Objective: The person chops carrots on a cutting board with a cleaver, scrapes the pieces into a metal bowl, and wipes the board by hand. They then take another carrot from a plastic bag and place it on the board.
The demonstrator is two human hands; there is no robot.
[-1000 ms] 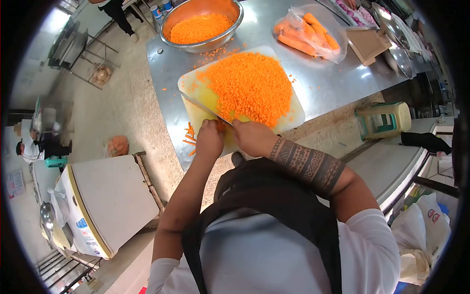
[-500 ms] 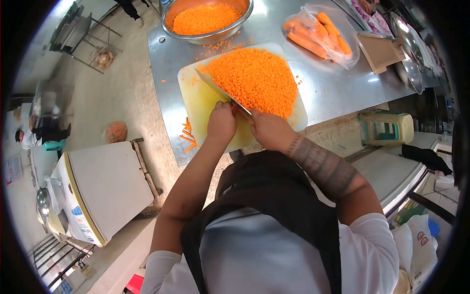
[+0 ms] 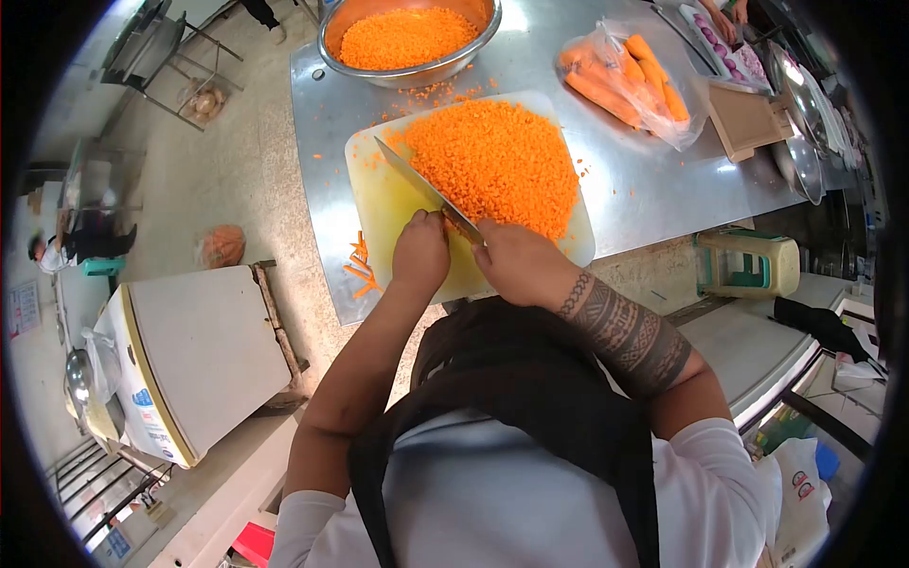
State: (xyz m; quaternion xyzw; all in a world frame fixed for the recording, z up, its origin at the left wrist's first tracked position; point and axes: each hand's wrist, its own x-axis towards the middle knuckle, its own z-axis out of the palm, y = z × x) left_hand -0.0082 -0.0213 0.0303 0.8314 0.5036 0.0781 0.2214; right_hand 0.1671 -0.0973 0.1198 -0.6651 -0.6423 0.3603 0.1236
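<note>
A large kitchen knife [image 3: 417, 177] slants across the white cutting board [image 3: 379, 248], its tip pointing to the far left. My right hand [image 3: 525, 265] is closed around the knife's handle end, beside the chopped carrot. Curled fingers of my left hand [image 3: 421, 251] meet the near part of the knife from the left; what they pinch, if anything, is hidden. Against the blade's right side lies a big heap of finely diced carrot [image 3: 497, 161]. Several carrot strips [image 3: 361, 265] lie at the board's left edge.
Beyond the board stands a metal bowl [image 3: 417, 74] filled with diced carrot. A plastic bag of whole carrots [image 3: 630, 80] rests on the steel table [image 3: 653, 194]. Another person's hand [image 3: 724, 24] is over a tray of purple onions [image 3: 715, 52]. A stool [image 3: 748, 265] stands at right.
My right hand and the knife's handle end have shifted slightly toward me and left. The blade shows its flat side more. The other person's hands have come further into view.
</note>
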